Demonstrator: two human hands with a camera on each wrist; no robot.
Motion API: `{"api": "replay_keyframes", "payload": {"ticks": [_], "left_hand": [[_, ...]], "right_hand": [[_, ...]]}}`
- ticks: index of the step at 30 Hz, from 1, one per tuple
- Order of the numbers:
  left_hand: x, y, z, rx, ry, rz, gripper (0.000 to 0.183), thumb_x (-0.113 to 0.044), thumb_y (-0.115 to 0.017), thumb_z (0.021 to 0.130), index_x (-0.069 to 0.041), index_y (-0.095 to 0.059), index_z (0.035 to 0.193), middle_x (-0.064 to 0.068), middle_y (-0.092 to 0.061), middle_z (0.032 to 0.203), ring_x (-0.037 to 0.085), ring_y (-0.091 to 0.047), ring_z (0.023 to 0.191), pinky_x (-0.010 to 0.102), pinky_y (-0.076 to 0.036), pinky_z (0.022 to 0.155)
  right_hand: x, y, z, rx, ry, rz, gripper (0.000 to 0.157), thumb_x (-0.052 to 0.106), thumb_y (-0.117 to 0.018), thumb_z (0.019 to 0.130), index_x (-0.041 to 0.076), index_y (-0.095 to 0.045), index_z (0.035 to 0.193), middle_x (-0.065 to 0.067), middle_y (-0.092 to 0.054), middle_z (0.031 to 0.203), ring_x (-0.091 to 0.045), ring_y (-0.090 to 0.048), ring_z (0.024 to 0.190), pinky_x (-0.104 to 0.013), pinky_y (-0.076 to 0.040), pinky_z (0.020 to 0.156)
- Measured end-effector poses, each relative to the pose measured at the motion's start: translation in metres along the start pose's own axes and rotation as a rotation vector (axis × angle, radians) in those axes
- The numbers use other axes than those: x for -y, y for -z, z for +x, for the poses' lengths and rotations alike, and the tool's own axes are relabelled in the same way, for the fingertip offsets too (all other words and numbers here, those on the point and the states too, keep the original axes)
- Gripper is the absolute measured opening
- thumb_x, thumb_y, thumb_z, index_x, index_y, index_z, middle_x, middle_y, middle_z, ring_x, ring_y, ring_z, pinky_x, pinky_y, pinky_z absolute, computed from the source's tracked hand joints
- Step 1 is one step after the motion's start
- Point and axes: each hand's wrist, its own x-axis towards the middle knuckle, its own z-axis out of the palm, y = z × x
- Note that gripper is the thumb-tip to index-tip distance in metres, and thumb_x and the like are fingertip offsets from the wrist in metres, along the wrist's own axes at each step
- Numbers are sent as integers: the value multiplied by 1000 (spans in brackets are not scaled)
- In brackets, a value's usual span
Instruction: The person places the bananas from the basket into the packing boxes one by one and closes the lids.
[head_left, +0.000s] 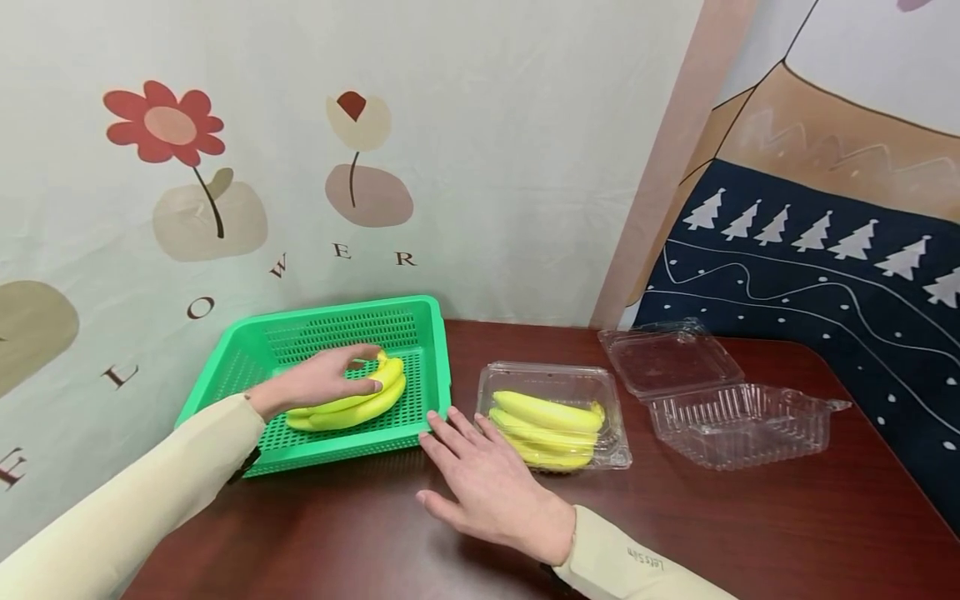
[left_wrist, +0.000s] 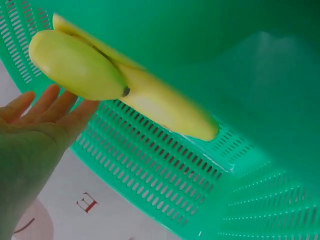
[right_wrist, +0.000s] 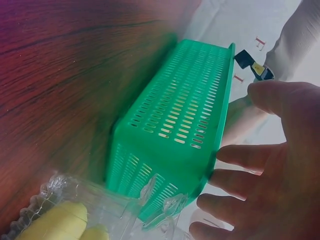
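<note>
Inside the green plastic basket on the left lies a bunch of yellow bananas. My left hand reaches over the bunch, thumb and fingers spread apart close to its stem end. In the left wrist view, the fingers of that hand are fairly straight beside the bananas; whether they touch is hard to tell. My right hand is spread flat with straight fingertips at the basket's near right corner. The right wrist view has that hand with its fingers by the basket rim.
Right of the basket stands a lidded clear plastic clamshell box with several bananas inside. Farther right, another clear clamshell lies with its lid folded back. A printed cloth wall rises behind the brown table.
</note>
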Motion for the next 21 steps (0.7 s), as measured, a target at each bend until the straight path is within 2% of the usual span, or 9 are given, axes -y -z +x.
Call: {"api": "replay_keyframes", "payload": {"ticks": [6,11,17,21], "left_hand": [[1,-5,8,23,34,52,75,-37,-69,97,9,-43,150,30,-49,149,46,-58,128,57,-49,103],[6,-11,11,40,21,113,73,-33,-73,93,8,-48,148,24,-60,138,33,-65,112,45,-55,89],[12,-15,11,32,-2,115,71,-25,-78,89,3,-51,148,20,-61,134,24,-60,97,41,-50,82],[14,-19,10,59,8,113,68,-22,-80,88,0,-53,147,13,-64,117,19,-54,84,35,-48,74]], "right_hand": [[0,-2,1,-17,10,-8,63,57,-54,102,16,-57,149,-5,-43,162,-27,-41,148,-50,-37,118],[1,-3,1,-21,19,-1,62,56,-56,101,16,-58,148,-6,-43,162,-27,-42,148,-51,-38,117],[0,-3,1,-23,18,-4,61,56,-56,101,16,-58,147,-5,-43,162,-28,-42,147,-51,-39,116],[-1,-4,1,-30,23,-8,59,55,-57,101,16,-60,146,-6,-44,161,-29,-43,147,-52,-39,115]]}}
